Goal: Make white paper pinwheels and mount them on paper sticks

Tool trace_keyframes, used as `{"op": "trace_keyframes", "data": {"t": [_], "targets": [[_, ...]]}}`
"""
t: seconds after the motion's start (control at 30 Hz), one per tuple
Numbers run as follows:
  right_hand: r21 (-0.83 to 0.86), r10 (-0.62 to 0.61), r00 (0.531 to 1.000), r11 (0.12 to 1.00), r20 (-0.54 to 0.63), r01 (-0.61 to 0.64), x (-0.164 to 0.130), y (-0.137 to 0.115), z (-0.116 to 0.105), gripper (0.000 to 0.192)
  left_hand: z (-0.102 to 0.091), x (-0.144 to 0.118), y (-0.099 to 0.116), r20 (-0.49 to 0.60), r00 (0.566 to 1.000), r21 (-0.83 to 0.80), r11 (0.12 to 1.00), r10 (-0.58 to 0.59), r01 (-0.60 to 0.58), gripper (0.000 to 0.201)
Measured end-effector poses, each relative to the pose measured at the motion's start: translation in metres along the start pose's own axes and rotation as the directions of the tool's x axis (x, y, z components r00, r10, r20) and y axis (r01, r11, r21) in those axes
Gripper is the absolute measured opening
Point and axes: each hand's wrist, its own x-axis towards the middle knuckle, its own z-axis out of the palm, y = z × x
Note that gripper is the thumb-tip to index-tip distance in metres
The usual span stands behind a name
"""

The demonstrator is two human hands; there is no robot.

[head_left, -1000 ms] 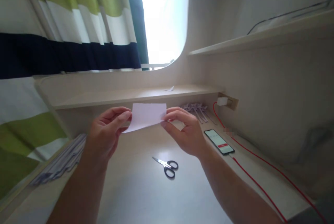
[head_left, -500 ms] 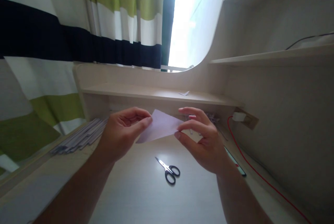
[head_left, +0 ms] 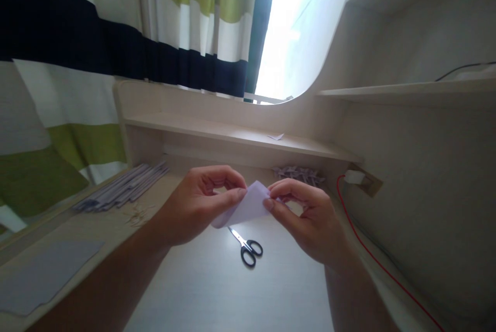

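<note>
We see a big cloth curtain (head_left: 217,71) with wavy folds and wide bands of green, white and dark blue. In front is our smooth, pale, shiny desk (head_left: 217,290), with a long pale shelf (head_left: 194,128) along its back. A thin red cord (head_left: 382,265) runs down the right side. Long, flat, grey-purple paper strips (head_left: 127,187) lie stacked on the left. Nearer us lies a flat grey sheet (head_left: 46,275). A messy heap of purplish folded paper (head_left: 298,173) sits at the back right.

Our left hand (head_left: 207,203) pinches the left side of a pale purple piece of paper (head_left: 251,205), and our right hand (head_left: 308,213) pinches the right. The paper is up over the desk, between our hands, bent, with a pointy top. Metal scissors with round black handles (head_left: 250,252) lie on the desk. The cord's boxy white plug (head_left: 353,177) is in the wall. A tiny folded white paper (head_left: 276,137) sits on the shelf.
</note>
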Motion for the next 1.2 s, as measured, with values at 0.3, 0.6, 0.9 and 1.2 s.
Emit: {"op": "trace_keyframes", "data": {"t": [0.3, 0.6, 0.9, 1.2], "targets": [[0.023, 0.065, 0.997, 0.998, -0.049, -0.064, -0.004, -0.007, -0.001, 0.005, 0.001, -0.006, 0.006, 0.003, 0.999, -0.004, 0.999, 0.036, -0.036, 0.017], [-0.017, 0.013, 0.998, 1.0, -0.059, -0.014, -0.004, -0.011, -0.002, 0.001, 0.004, -0.011, 0.009, -0.019, 0.999, 0.006, 0.999, 0.035, -0.035, 0.01], [-0.01, 0.014, 0.997, 1.0, -0.078, -0.014, -0.004, -0.01, -0.001, 0.003, 0.003, -0.01, 0.007, -0.043, 0.995, 0.14, 0.987, 0.088, -0.081, 0.011], [-0.034, 0.024, 0.994, 0.999, -0.103, -0.027, -0.003, -0.016, -0.002, 0.004, 0.005, -0.007, 0.006, -0.055, 0.991, 0.155, 0.982, 0.121, -0.111, 0.008]]}}
